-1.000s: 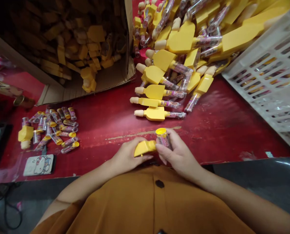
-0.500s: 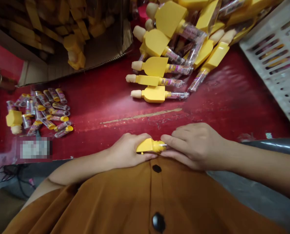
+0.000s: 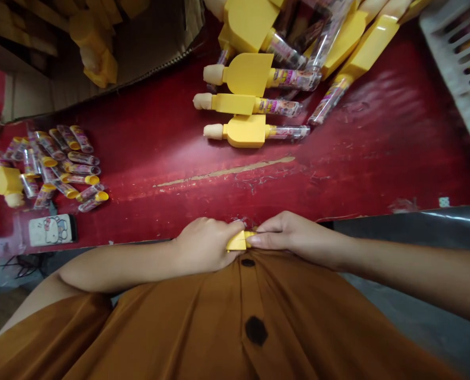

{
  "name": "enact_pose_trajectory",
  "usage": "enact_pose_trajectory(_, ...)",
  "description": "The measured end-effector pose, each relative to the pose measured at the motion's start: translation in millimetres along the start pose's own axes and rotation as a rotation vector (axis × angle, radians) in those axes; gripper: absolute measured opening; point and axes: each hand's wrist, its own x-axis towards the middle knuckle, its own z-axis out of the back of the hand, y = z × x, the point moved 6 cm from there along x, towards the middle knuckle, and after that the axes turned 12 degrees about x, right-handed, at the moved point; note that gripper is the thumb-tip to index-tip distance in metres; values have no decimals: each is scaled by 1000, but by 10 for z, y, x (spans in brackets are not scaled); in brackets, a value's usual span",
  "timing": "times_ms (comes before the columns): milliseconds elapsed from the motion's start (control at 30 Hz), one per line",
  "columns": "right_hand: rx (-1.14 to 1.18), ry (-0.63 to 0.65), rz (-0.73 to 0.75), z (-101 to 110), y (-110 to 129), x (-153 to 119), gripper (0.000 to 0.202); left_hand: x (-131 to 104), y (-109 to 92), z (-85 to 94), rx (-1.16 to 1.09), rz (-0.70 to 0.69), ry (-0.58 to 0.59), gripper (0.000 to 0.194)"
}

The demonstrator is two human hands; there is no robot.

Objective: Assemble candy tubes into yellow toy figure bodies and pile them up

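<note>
Centrally, the left hand (image 3: 209,245) closes around a yellow piece (image 3: 237,241); the right hand (image 3: 294,238) pinches its three-o'clock end. Clear tubes (image 3: 80,162) lie toward ten o'clock.

A red tabletop (image 3: 171,148) spreads before me, its paint scratched and worn through in a pale tan streak, with a soft sheen of light across it. Below its near edge I see grey floor (image 3: 409,295) at my right and dark cables (image 3: 23,268) at my left.
</note>
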Motion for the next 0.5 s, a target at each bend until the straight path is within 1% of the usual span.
enact_pose_trajectory(33,10,45,-27,6,5,7,45,6,1,22,17,-2,5,20)
enact_pose_trajectory(67,-41,55,-13,33,29,5,46,15,10,53,35,-1,5,21)
enact_pose_trajectory(100,-153,26,43,79,74,-7,45,25,27,91,47,6,-1,22)
enact_pose_trajectory(133,-315,-44,147,134,145,-32,43,36,53,130,44,21,-10,24)
enact_pose_trajectory(167,-508,-141,285,180,231,-79,40,47,83,163,18,38,-17,27)
enact_pose_trajectory(233,-905,-336,598,179,375,-228,36,66,120,186,-83,54,-8,33)
enact_pose_trajectory(267,-1073,-391,734,131,397,-298,35,71,121,174,-130,50,7,34)
enact_pose_trajectory(300,-1199,-404,835,73,382,-345,36,73,108,152,-158,38,24,33)
enact_pose_trajectory(333,-1259,-384,891,26,344,-362,38,72,86,124,-159,23,35,31)
enact_pose_trajectory(367,-1244,-339,895,-1,297,-350,38,66,58,96,-135,9,38,29)
enact_pose_trajectory(400,-1156,-281,859,-9,249,-315,38,58,30,69,-95,-3,32,29)
enact_pose_trajectory(433,-1004,-217,775,3,199,-260,37,49,0,44,-52,-17,24,30)
enact_pose_trajectory(500,-582,-59,493,26,59,-116,39,33,-50,1,21,-52,18,31)
